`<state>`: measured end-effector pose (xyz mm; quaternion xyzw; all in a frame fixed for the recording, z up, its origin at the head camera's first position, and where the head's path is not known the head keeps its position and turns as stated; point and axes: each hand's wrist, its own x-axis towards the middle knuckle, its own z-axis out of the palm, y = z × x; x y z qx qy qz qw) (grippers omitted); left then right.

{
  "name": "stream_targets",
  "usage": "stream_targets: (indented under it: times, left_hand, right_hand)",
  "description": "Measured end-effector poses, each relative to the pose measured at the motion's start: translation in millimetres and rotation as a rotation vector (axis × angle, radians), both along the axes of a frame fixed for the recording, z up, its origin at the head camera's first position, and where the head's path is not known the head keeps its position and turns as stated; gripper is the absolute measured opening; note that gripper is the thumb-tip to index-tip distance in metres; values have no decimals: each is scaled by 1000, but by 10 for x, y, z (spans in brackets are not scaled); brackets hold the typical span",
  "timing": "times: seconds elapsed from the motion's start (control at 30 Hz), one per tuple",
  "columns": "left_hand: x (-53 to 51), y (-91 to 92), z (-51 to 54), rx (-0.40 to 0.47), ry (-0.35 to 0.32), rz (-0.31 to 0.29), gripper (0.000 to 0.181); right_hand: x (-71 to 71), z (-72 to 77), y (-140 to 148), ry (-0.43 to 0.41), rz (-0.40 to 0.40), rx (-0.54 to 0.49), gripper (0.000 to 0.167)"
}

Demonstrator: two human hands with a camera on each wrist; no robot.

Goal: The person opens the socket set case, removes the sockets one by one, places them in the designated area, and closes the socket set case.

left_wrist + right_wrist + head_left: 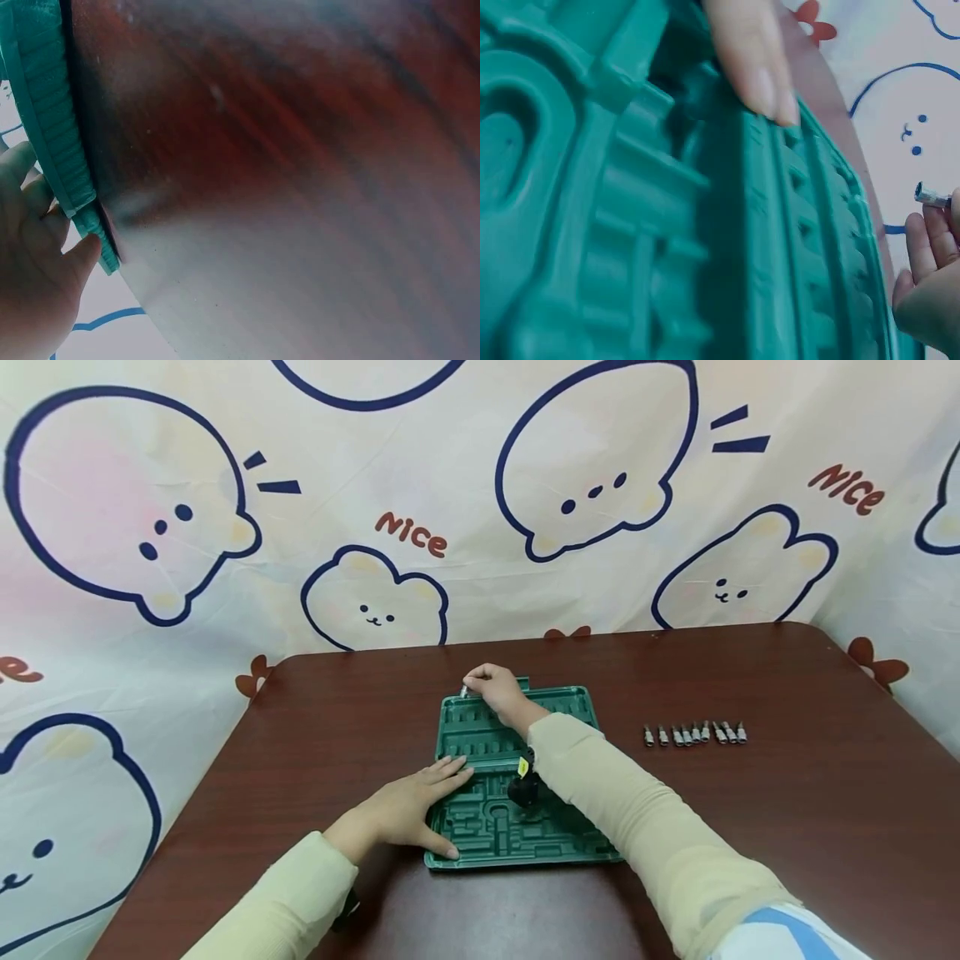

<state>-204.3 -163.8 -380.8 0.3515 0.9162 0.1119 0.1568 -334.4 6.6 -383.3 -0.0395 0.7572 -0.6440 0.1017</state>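
A green plastic tool case (498, 862) lies unfolded on the table, its moulded hollows facing up. My right hand (495, 685) is over the case's far left corner and pinches a small silver socket (931, 196) between thumb and fingers. Along the case's left side, my left hand (408, 806) rests with spread, fairly straight fingers. The left wrist view shows that hand's thumb (84, 255) against the case's side wall (52, 112). Fingertips (761, 94) of the left hand touch the case near its middle fold in the right wrist view.
Several small silver sockets (706, 732) stand in a loose row on the brown table (810, 827), right of the case. A cloth backdrop (480, 468) with cartoon bears hangs behind the table's far edge. A black camera (523, 790) hangs under the right wrist.
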Motion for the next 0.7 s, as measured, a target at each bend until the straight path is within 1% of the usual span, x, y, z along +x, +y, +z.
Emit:
stream_targets:
  times: [0.13,0.33,0.53,0.7]
  left_hand:
    - [2,1,-6,2,13,-5,97]
    - [-3,11,-1,3,31,-16,97]
    - [-20,26,7,-12,52,-30,97]
    - [9,17,2,-12,65,-32,98]
  right_hand:
    - [32,95,148,-24,-1,-33,15]
    - [101,223,380,-21,-16,-46,18]
    - [184,277,636,-19,-51,-22,17]
    - [291,285,936,-28,-78,-2,21]
